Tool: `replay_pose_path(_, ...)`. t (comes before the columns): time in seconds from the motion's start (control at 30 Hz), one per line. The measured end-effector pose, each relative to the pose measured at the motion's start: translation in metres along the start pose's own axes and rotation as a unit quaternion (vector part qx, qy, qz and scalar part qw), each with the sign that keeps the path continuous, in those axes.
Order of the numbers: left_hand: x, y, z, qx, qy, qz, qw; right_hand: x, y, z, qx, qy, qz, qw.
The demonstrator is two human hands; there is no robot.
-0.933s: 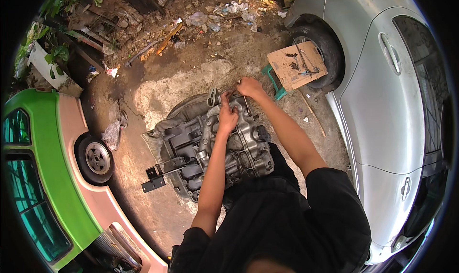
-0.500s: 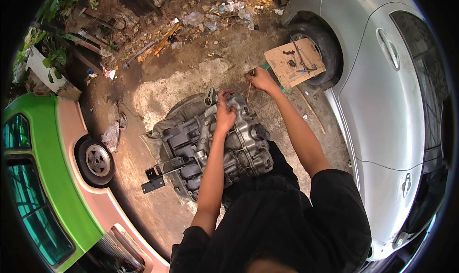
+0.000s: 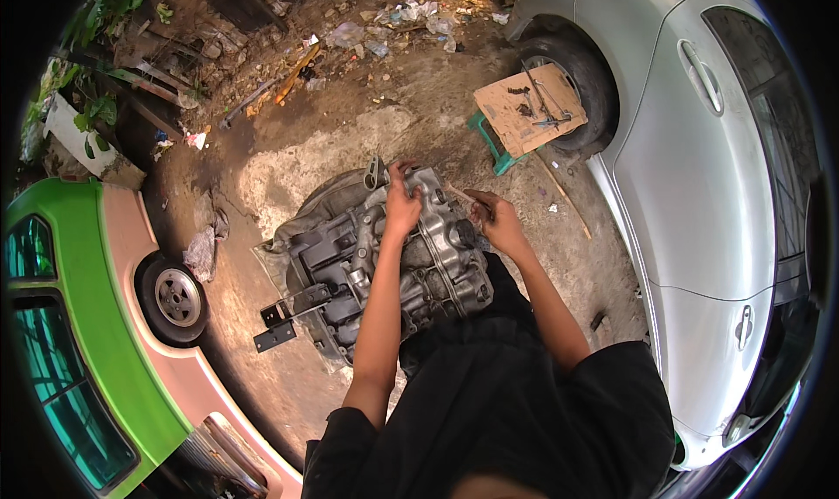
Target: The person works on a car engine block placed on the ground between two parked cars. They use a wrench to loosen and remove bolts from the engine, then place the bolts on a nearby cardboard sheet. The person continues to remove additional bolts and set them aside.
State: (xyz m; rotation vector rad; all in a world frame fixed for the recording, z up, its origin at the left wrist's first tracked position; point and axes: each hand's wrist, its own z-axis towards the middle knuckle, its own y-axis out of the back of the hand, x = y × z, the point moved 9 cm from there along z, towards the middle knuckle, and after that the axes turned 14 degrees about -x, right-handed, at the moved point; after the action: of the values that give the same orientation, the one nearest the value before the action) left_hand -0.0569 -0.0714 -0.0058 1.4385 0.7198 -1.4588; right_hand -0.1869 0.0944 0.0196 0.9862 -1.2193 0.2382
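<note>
A grey metal engine assembly [image 3: 332, 272] lies on the ground below me, with an oblong metal bracket [image 3: 375, 174] sticking up at its far edge. My left hand [image 3: 404, 204] is on the far part of the engine, fingers curled over it beside that bracket. At the engine's right side, my right hand [image 3: 496, 217] grips a thin metal tool [image 3: 458, 191], which slants up-left toward the far right corner of the engine; its far end is too small to make out.
Cardboard [image 3: 502, 106] carrying tools rests on a teal stool [image 3: 501, 156] beside a silver car [image 3: 699, 219]. A stick [image 3: 568, 202] lies nearby. A green-and-pink vehicle [image 3: 96, 307] stands left, near a crumpled bag [image 3: 201, 254]. Scattered litter [image 3: 345, 36] and planks line the far edge.
My right hand has moved from beyond the engine's far right corner down along its right side, and the tool has swung to a slant. My left hand stays on the engine.
</note>
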Motion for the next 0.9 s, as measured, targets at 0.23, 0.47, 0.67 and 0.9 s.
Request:
replay_pose_path(0.23,0.004,-0.003,0.004,0.014,0.016,0.005,1.0,0.012,-0.018,-0.045,0.014,0.042,-0.158,0.986)
replay_pose_path(0.47,0.003,-0.003,0.004,0.022,-0.01,0.023,0.999,0.025,-0.033,-0.054,0.032,0.039,-0.129,0.99)
replay_pose_path(0.67,0.004,-0.003,0.006,0.01,-0.03,0.03,0.999,0.035,-0.049,-0.058,0.073,0.092,-0.22,0.969)
replay_pose_path(0.9,0.003,-0.002,0.005,-0.001,-0.04,0.036,0.999,0.055,-0.053,-0.058,0.061,0.146,-0.249,0.955)
